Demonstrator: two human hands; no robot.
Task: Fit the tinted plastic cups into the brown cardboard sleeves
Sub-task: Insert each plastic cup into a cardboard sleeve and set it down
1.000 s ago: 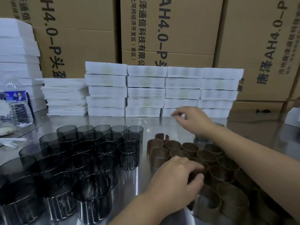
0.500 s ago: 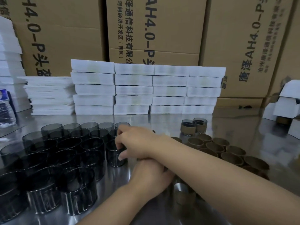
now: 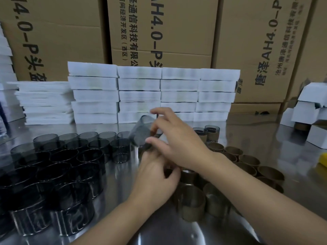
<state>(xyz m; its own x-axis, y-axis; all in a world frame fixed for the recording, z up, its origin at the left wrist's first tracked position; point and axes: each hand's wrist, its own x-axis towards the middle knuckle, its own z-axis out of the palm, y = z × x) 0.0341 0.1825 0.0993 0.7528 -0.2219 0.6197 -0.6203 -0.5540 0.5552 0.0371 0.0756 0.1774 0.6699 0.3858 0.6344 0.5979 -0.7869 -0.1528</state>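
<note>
Several dark tinted plastic cups (image 3: 63, 156) stand in rows on the left of the steel table (image 3: 247, 133). Brown cardboard sleeves (image 3: 192, 204) cluster on the right. My right hand (image 3: 178, 144) holds one tinted cup (image 3: 141, 133) tilted in the air above the gap between the two groups. Just under it, my left hand (image 3: 154, 181) is curled around a brown sleeve that is mostly hidden by both hands. Two cups fitted in sleeves (image 3: 211, 132) stand behind the sleeve cluster.
Stacks of flat white boxes (image 3: 139, 96) line the back of the table, with big cardboard cartons (image 3: 159, 32) behind them. More white boxes (image 3: 307, 110) are piled at the right. A yellow object (image 3: 323, 158) shows at the right edge.
My right hand went from the far sleeves to the cup rows, took a tinted cup and lifted it toward the middle. My left hand rose slightly from the sleeve cluster.
</note>
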